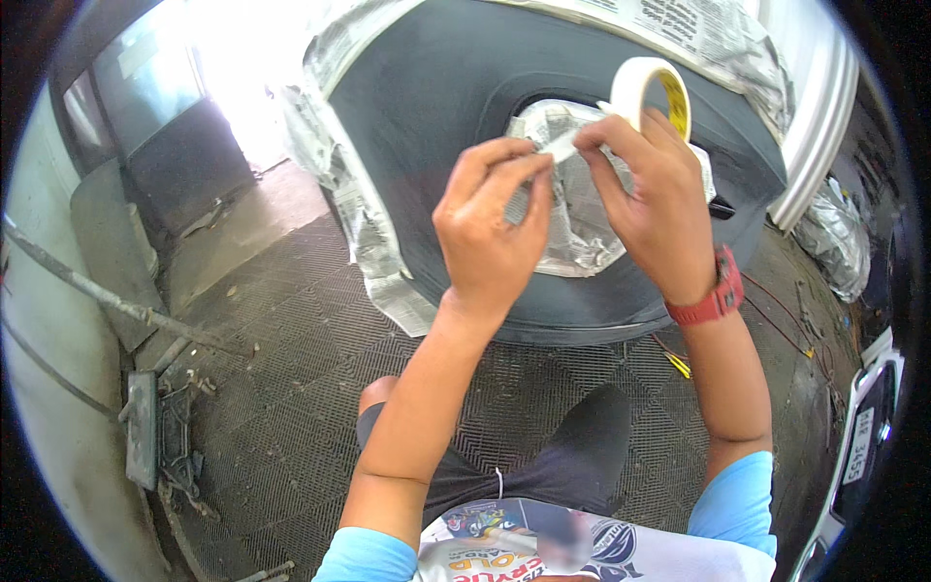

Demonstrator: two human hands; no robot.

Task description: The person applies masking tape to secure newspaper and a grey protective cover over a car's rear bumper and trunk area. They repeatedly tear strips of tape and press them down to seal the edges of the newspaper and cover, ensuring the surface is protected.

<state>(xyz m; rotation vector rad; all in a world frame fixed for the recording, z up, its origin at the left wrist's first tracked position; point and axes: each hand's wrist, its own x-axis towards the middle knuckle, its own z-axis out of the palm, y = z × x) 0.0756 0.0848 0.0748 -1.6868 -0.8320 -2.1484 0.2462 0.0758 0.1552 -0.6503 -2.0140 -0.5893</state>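
A short strip of masking tape (562, 146) spans the gap between my two hands. My left hand (495, 213) pinches one end of it between thumb and fingertips. With the thumb and index finger of my right hand (659, 199) closed on the other end, the masking tape roll (632, 89) hangs upright on that hand. Both hands are over a dark grey car body panel (417, 107). Crumpled newspaper (587, 238) covers a rounded recess in its middle, and more newspaper (354, 209) wraps its left and upper edges. A red watch (711, 296) circles my right wrist.
Dark ribbed matting (291, 320) covers the floor around my legs. At left, a metal stand (143, 427) and a long pole (107, 291) lean near the wall. Thin red cables (786, 310) and a silvery plastic bag (836, 238) lie at right, near a white car part (824, 524).
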